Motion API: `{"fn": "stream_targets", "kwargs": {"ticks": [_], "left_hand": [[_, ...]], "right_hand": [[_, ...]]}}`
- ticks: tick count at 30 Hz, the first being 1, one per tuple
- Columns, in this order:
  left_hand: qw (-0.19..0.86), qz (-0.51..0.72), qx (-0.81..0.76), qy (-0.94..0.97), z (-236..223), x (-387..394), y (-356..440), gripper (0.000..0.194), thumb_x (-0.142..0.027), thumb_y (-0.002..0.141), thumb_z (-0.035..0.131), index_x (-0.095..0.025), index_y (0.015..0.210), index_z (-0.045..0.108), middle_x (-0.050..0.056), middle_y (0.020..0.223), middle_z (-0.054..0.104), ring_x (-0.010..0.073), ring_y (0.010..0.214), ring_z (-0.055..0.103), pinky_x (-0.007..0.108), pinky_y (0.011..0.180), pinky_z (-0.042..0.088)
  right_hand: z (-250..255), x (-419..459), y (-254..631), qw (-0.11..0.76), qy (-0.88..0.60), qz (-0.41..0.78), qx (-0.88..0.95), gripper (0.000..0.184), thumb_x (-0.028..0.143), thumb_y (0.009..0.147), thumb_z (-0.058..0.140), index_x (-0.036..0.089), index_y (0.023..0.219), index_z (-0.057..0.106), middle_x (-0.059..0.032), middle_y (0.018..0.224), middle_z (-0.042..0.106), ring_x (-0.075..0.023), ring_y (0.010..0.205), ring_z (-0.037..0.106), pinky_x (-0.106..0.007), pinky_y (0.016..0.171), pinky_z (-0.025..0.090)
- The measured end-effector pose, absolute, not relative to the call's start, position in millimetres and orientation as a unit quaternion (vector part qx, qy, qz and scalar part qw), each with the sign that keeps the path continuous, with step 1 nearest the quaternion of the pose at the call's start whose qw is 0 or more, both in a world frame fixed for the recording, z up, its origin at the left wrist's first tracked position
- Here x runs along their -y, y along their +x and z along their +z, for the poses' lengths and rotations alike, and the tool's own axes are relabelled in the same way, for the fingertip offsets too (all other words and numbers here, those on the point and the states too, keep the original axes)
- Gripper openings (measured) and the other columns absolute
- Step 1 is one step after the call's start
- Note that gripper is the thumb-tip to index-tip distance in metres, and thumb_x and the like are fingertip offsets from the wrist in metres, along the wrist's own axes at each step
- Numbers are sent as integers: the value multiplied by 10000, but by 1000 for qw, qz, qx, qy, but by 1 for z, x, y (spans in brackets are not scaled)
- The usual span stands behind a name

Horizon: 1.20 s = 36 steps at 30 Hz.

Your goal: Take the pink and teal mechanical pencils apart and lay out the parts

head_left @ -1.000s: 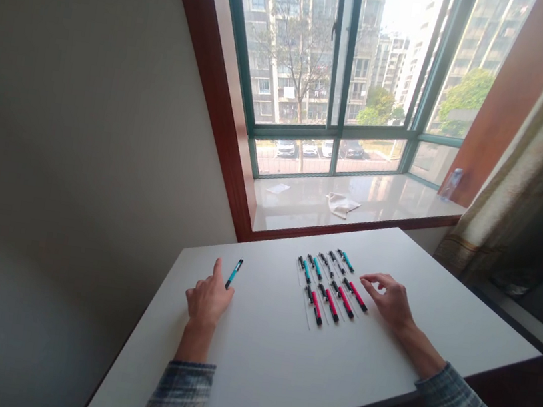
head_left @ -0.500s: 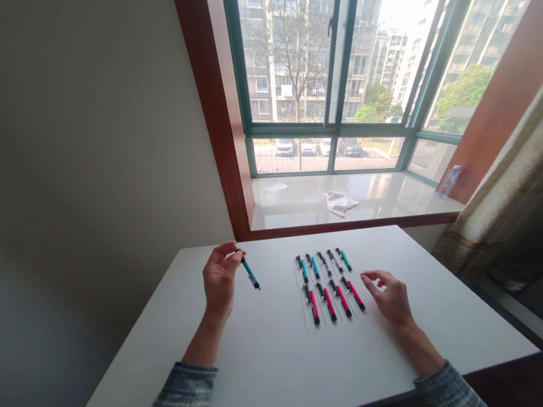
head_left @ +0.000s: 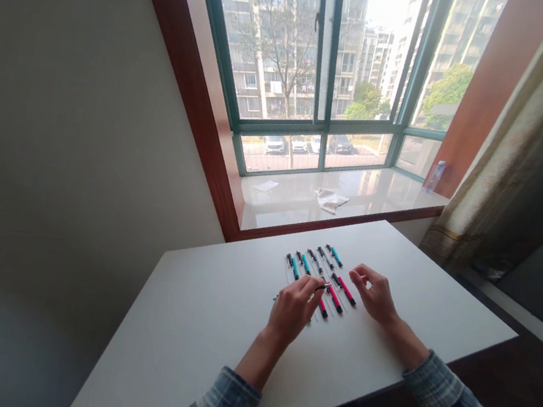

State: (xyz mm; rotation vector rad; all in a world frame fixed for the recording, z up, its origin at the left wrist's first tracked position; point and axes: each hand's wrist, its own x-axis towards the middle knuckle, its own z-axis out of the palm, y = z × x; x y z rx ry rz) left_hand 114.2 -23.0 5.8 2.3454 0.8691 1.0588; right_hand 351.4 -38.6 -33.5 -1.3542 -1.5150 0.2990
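Note:
My left hand is closed in a pinch around a ballpoint pen. One end shows at its fingertips, another bit sticks out left of the hand, and the rest is hidden. The hand is over the left part of two rows of pen parts. In the front row lie pink-and-black barrels, partly covered by the hand. Behind them are teal-and-black barrels and dark pieces, with thin refills between. Right of the rows, my right hand has thumb and index finger together, with nothing visible in them.
The parts lie on a white table, its front edge near me. Beyond it is a windowsill with a crumpled white cloth, a paper and a clear bottle. A curtain hangs at right.
My left hand picked up the teal pen from the table's left side and carried it right, over the pen parts. My right hand stays beside the rows. The view shifted slightly.

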Motion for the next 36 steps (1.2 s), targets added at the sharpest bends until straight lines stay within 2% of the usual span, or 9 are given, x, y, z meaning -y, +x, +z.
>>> {"fn": "stream_targets", "kwargs": {"ticks": [3, 6, 13, 21, 30, 33, 36], "left_hand": [[194, 363, -295, 862, 0, 26, 118, 214, -306, 1015, 532, -270, 1104, 723, 73, 999, 733, 198, 771, 687, 305, 752, 518], [177, 365, -287, 868, -3, 27, 117, 187, -293, 1015, 543, -257, 1094, 708, 60, 982, 734, 193, 798, 699, 290, 742, 529], [139, 374, -281, 873, -8, 26, 115, 138, -254, 1017, 562, -222, 1084, 678, 34, 953, 754, 168, 836, 724, 262, 752, 560], [169, 392, -294, 855, -9, 24, 111, 148, -283, 1019, 568, -231, 1081, 691, 23, 984, 781, 167, 848, 746, 264, 758, 573], [138, 434, -324, 830, -10, 13, 95, 139, -268, 1003, 598, -230, 1086, 702, 27, 1017, 784, 172, 878, 753, 271, 786, 580], [123, 442, -340, 821, -10, 8, 90, 147, -266, 1003, 595, -226, 1095, 703, 37, 1021, 785, 179, 870, 755, 282, 782, 586], [111, 442, -360, 814, -11, 4, 86, 152, -275, 1001, 595, -222, 1091, 706, 44, 1004, 785, 193, 872, 755, 298, 773, 592]], "right_hand": [[-34, 43, 341, 488, -517, 126, 692, 521, 528, 1053, 371, 210, 663, 504, 5, 678, 518, -155, 631, 481, -295, 633, 387], [-37, 46, 329, 472, -468, 126, 737, 539, 510, 1072, 323, 206, 647, 459, 5, 686, 474, -149, 631, 442, -292, 622, 354], [-36, 45, 317, 477, -429, 139, 755, 426, 412, 1051, 472, 203, 680, 485, 13, 686, 459, -142, 630, 424, -286, 607, 338], [-24, 47, 316, 475, -420, 204, 745, 327, 420, 1017, 551, 185, 825, 672, -41, 801, 636, -157, 700, 549, -284, 649, 423], [4, 21, 304, 427, -456, 246, 741, 555, 585, 1009, 473, 173, 703, 683, -18, 636, 655, -147, 587, 562, -273, 583, 426], [9, 5, 300, 408, -437, 275, 753, 524, 622, 959, 543, 179, 733, 710, -11, 644, 668, -149, 588, 573, -266, 563, 448], [8, -9, 298, 405, -403, 310, 760, 442, 595, 926, 615, 188, 825, 754, -25, 746, 719, -177, 695, 637, -291, 641, 514]]}}
